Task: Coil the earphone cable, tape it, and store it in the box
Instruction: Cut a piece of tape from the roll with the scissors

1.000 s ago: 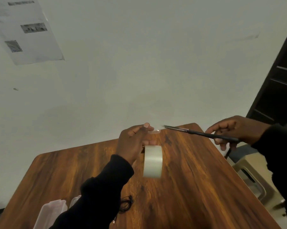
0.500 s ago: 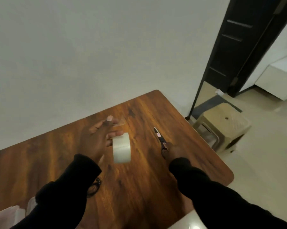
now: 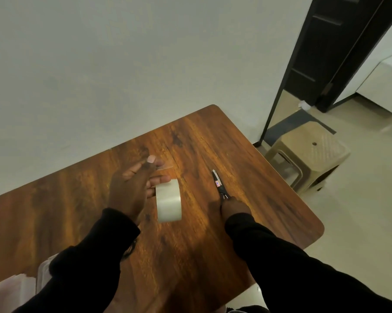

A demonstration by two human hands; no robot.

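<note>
Nearest to me, at the lower left edge, I see the pale translucent plastic box [image 3: 14, 292], its rounded rim partly behind my left sleeve; it waits there, I judge, so the finished bundle has a short trip. Just past it, a small dark loop of the earphone cable [image 3: 129, 250] peeks out from under that same sleeve, lying on the table [image 3: 247, 154]; most of it is hidden, so I cannot tell how neatly it is coiled. Further out, my left hand [image 3: 131, 188] floats above the wood with thumb and forefinger pinching 1 short clear strip of tape [image 3: 165, 167], held out flat, probably to keep the sticky face from folding on itself. The remaining fingers reach toward the tape roll [image 3: 168, 201], a wide cloudy cylinder that stands on edge, and seem to touch it, though I cannot confirm contact. To the right, my right hand [image 3: 231, 208] is closed on the black handles of the scissors [image 3: 220, 185], whose slim metal blades are shut and lie low along the glossy, streaky brown wood, pointing away. Beyond the table's rounded corner sits a beige plastic stool [image 3: 310, 154] with a textured seat.
</note>
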